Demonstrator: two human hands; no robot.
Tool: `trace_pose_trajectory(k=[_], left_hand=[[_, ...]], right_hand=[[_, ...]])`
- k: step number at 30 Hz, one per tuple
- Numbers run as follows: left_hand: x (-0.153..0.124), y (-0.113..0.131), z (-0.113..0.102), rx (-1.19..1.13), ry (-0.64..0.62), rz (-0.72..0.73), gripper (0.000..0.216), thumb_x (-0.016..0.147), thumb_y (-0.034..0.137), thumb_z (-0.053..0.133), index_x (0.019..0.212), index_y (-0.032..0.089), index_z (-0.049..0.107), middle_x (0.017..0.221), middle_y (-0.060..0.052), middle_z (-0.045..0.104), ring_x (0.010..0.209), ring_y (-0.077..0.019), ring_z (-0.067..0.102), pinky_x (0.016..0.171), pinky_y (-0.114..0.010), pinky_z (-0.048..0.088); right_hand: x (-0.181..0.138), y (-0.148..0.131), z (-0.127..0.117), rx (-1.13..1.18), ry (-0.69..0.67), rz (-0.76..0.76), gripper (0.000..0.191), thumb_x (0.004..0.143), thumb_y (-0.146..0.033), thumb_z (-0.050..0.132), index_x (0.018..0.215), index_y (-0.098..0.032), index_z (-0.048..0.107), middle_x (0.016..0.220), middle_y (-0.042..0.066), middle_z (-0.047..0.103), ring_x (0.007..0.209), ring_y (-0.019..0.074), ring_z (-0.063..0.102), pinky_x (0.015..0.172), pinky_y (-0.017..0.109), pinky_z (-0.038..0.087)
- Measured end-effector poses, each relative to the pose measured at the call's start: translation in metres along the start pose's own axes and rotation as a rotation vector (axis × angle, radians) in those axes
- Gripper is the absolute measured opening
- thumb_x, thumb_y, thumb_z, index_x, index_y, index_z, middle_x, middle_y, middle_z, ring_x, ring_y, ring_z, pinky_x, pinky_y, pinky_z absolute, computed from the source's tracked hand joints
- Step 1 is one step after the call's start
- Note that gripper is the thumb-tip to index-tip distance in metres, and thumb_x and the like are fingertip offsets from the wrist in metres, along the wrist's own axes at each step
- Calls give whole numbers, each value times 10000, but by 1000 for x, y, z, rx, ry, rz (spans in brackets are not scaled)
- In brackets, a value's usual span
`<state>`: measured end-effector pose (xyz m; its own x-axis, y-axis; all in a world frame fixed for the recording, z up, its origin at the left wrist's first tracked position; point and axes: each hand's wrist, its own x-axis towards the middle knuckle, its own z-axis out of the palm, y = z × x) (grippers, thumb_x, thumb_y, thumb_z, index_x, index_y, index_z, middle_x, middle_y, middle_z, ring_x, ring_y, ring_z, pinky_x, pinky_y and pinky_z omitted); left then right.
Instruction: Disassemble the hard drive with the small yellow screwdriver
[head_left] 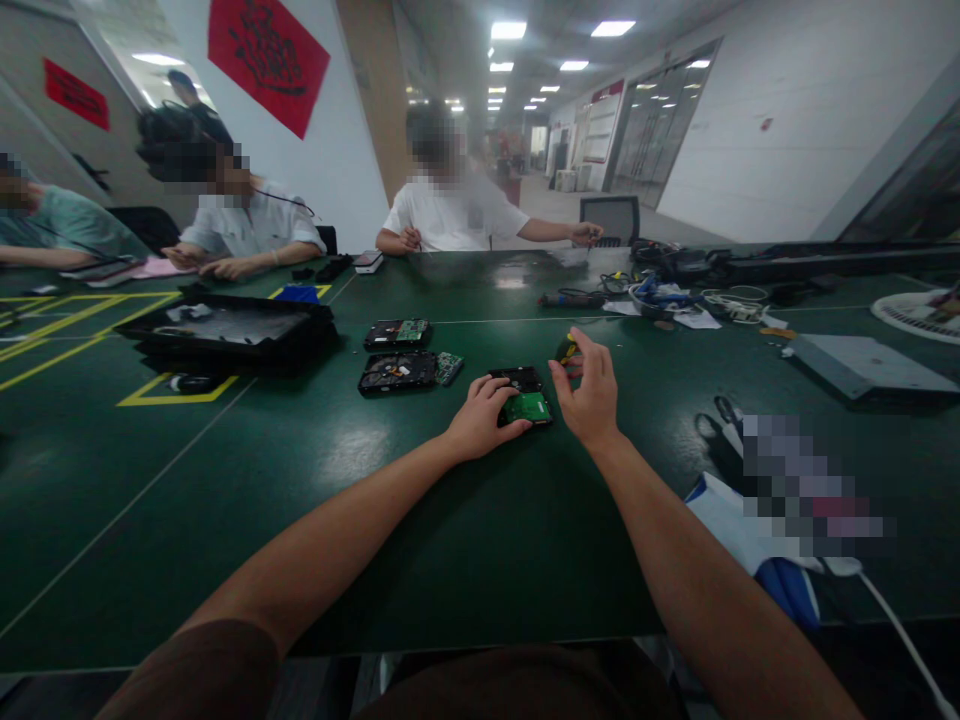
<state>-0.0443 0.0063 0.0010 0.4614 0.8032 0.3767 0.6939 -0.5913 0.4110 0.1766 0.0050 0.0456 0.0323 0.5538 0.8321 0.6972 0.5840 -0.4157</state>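
One palm-down left hand (480, 418) spans a drive (531, 407), fingers apart; right hand (591, 388) (raised) clasps a screwdriver (567, 348).

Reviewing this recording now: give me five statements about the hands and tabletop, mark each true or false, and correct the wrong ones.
1. The left hand lies on a dark device with a green board. True.
2. The right hand holds scissors. False: it holds a black-and-yellow tool.
3. Two other dark devices lie to the left of the one under the left hand. True.
4. The grey metal box is on the left side of the table. False: it is on the right.
5. The black tray is to the left of both hands. True.
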Motion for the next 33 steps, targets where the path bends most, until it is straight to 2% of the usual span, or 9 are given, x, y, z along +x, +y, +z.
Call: trace_pose_trajectory(k=[5, 11, 17, 23, 29, 33], left_hand=[[0, 1, 0, -2, 4, 6, 630, 892, 594, 725, 1389, 222, 620, 1521, -140, 531, 1510, -384, 316, 1241, -598, 354], [0, 2, -1, -8, 17, 11, 615, 889, 581, 735, 1378, 225, 625, 1497, -140, 547, 1505, -378, 329, 1247, -588, 350], [0, 1, 0, -4, 10, 0, 623, 888, 592, 730, 1384, 231, 620, 1507, -133, 541, 1512, -381, 318, 1246, -591, 351], [0, 2, -1, -9, 5, -2, 622, 889, 591, 729, 1387, 235, 617, 1514, -139, 536, 1510, -387, 316, 1234, -608, 359], [0, 2, -2, -13, 0, -4, 623, 887, 594, 730, 1387, 240, 616, 1515, -130, 533, 1514, -386, 311, 1236, -607, 356], [0, 2, -2, -18, -1, -4, 617, 890, 587, 731, 1391, 246, 615, 1511, -125, 533, 1514, -381, 313, 1243, -597, 350]], right_hand=[[-1, 2, 1, 20, -1, -5, 576, 1028, -321, 529, 1583, -277, 378, 1329, 149, 588, 943, 243, 685, 865, 498, 659], [-1, 3, 2, 19, 18, 19, 569, 1004, -346, 584, 1543, -269, 419, 1302, 142, 585, 906, 233, 671, 777, 456, 670], [0, -1, 1, 20, 13, -16, 573, 1014, -281, 530, 1570, -252, 398, 1317, 151, 590, 986, 247, 671, 833, 460, 664], [-2, 1, 2, 19, 33, -1, 558, 1006, -353, 585, 1536, -266, 437, 1274, 129, 615, 933, 237, 676, 806, 452, 666], [-3, 3, 3, 22, -7, 2, 580, 1033, -354, 513, 1588, -269, 369, 1391, 153, 609, 1004, 263, 701, 900, 492, 650], [-2, 3, 3, 5, 1, 9, 560, 1028, -381, 541, 1563, -276, 410, 1297, 137, 640, 952, 254, 694, 849, 488, 663]])
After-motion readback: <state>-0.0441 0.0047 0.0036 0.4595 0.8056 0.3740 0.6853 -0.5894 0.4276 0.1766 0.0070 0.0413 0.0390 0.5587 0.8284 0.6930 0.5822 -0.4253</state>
